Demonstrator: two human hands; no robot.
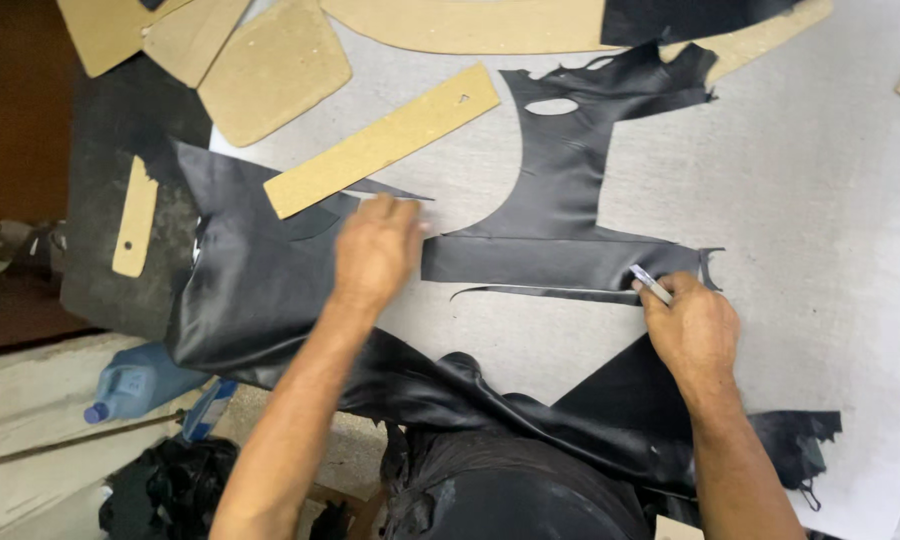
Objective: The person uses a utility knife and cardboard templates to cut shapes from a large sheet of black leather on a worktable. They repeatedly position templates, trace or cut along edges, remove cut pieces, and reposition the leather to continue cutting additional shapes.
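A sheet of black leather lies spread over a grey cutting table, with curved pieces cut out of it. My left hand presses flat on the leather next to a long tan cardboard strip. My right hand grips a small silver knife, its tip on the leather's lower edge, where a thin cut strip runs to the left. The rest of the leather hangs over the table's near edge toward my body.
Several tan cardboard patterns lie along the table's top edge, and a small one rests on a dark mat at left. A blue plastic bottle stands below the table on the left, near black scraps.
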